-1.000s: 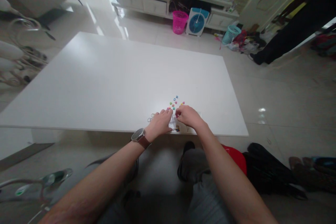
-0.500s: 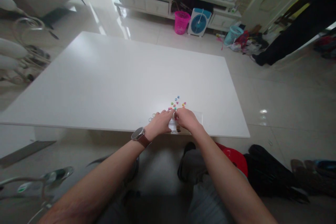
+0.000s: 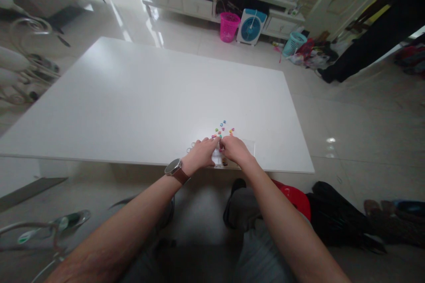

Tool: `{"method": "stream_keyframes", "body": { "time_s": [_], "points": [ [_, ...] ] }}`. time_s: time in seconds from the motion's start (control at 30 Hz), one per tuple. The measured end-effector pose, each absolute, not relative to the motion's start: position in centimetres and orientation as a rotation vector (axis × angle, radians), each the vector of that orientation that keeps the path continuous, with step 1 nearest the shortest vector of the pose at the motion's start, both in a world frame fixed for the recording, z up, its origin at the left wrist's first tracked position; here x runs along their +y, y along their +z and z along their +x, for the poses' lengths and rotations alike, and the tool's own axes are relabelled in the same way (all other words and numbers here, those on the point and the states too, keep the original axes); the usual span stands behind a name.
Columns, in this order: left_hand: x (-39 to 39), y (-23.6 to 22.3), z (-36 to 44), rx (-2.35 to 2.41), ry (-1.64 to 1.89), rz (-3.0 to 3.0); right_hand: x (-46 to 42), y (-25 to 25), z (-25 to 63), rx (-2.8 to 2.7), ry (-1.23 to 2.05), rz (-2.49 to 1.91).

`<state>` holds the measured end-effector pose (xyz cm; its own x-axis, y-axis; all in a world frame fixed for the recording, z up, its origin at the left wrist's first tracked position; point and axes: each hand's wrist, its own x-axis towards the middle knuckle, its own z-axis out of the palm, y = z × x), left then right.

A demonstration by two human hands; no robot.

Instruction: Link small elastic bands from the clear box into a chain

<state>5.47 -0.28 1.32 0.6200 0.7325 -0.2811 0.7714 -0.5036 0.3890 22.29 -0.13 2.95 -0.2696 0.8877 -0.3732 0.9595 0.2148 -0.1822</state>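
Note:
Several small coloured beads [image 3: 223, 129] lie scattered on the white table [image 3: 139, 106] near its front edge. Just behind them, my left hand [image 3: 201, 154] and my right hand [image 3: 235, 149] meet fingertip to fingertip over a clear plastic packet [image 3: 248, 146]. Both hands have their fingers drawn together in a pinch; what they pinch is too small to make out. A watch with a brown strap [image 3: 175, 170] sits on my left wrist. A few small metal rings [image 3: 190, 147] lie just left of my left hand.
A pink basket [image 3: 228, 26], a blue fan [image 3: 251, 27] and a teal basket [image 3: 293, 43] stand on the floor beyond the table. Another person's dark-clothed legs [image 3: 365, 44] are at the far right. Chairs [image 3: 23, 62] stand to the left. A red stool [image 3: 294, 199] is under me.
My right hand has slid left to meet my left hand's fingertips beside the beads. The view has shifted slightly.

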Motion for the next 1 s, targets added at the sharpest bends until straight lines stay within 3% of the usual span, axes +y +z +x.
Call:
{"method": "stream_keyframes", "body": {
  "time_s": [0.5,0.73,1.0],
  "points": [
    [-0.1,2.0,4.8,1.196,-0.056,2.323,0.5,3.4,22.7,2.325,-0.554,1.906],
    [1.8,2.1,2.9,1.408,-0.023,2.342,0.8,0.8,23.2,2.474,-0.624,1.839],
    [1.4,1.7,3.7,1.228,0.018,2.381,1.0,0.3,23.0,2.444,-0.672,1.773]
  ]
}}
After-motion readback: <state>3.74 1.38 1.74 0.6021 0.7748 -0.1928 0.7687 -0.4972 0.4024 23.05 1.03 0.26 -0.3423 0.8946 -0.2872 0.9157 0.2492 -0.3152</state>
